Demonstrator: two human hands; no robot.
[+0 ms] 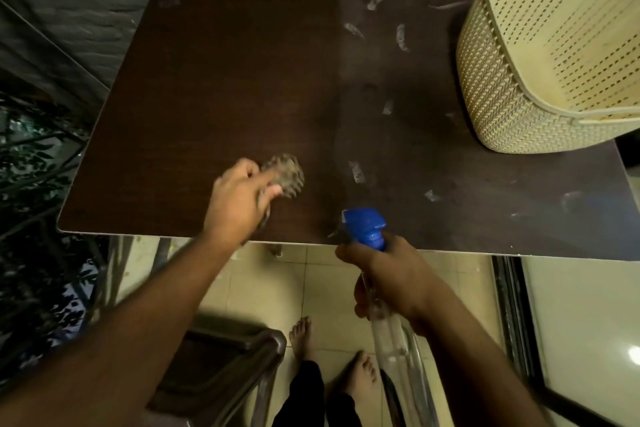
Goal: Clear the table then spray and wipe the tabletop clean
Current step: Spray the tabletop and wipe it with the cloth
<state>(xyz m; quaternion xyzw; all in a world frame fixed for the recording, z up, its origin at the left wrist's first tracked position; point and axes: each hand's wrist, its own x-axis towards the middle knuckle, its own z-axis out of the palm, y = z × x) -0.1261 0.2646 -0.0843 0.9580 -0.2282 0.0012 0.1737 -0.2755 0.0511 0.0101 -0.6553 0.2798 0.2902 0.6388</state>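
Observation:
A dark brown tabletop (214, 80) fills the middle of the view; its right half carries pale smears and a wet sheen. My left hand (239, 199) grips a crumpled grey-brown cloth (285, 173) pressed onto the table near the front edge; the cloth looks blurred. My right hand (384, 279) grips a clear spray bottle (391, 340) by its neck, just in front of the table's front edge. Its blue trigger head (365, 225) points left and up over the table.
A cream perforated plastic basket (540, 55) stands on the table's far right corner. A grey stone wall lies behind the table. A metal chair (225, 354) stands on the tiled floor at the lower left, next to my bare feet. Foliage shows at the left.

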